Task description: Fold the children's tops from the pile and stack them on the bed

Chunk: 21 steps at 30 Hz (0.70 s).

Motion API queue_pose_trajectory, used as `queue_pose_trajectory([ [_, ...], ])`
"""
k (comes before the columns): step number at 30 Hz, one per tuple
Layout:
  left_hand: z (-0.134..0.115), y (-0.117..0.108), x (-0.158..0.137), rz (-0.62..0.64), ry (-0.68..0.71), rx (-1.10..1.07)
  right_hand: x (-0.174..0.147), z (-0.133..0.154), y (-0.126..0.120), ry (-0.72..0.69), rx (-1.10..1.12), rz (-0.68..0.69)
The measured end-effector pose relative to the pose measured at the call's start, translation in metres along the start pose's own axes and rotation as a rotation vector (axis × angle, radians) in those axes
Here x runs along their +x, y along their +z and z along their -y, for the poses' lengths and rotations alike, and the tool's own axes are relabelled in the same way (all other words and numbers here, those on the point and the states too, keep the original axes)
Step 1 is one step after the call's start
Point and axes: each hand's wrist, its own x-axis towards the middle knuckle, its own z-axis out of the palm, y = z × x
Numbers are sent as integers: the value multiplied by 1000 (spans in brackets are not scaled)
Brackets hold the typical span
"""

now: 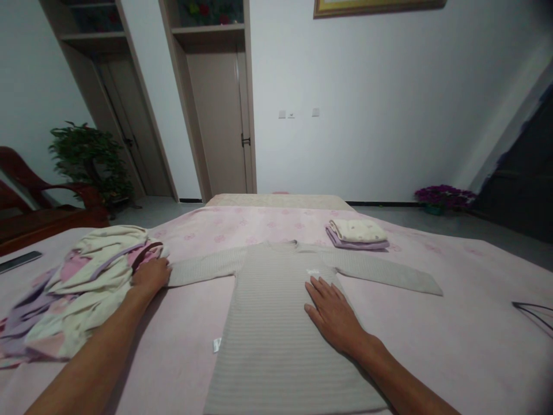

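A light grey, finely striped long-sleeved shirt (268,328) lies spread flat, both sleeves stretched out sideways. My left hand (151,275) is at the end of the left-side sleeve, fingers curled over the cuff, which it hides. That hand also borders a rumpled heap of clothes (103,259) in cream, pink and lilac. Flat on the shirt's chest, just below a small white print, rests my right hand (332,311), fingers stretched out and holding nothing. A white label (216,345) sticks out from the shirt's left side edge.
Folded cream and lilac garments (358,231) are stacked beyond the right sleeve. Everything lies on a pink patterned cover (475,323). A phone (21,261) is at the far left, and a dark thin loop (529,310) at the right edge. Behind stand a wooden chair (88,202) and plants.
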Motion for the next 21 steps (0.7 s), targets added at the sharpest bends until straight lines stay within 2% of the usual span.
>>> queue_pose_trajectory([
  [3,-1,-3,4,40,-16,31,0,-1,0,0,9,-1],
  [8,-14,-11,-1,2,-98,147,0,-1,1,-9,7,-1],
  [12,-39,-9,-11,-80,58,131,0,-1,1,-7,-5,-1],
  [17,-72,10,-23,28,299,15,0,-1,1,-11,-7,-12],
  [21,-71,16,-27,96,219,0,-1,1,-3,-11,-5,-4],
])
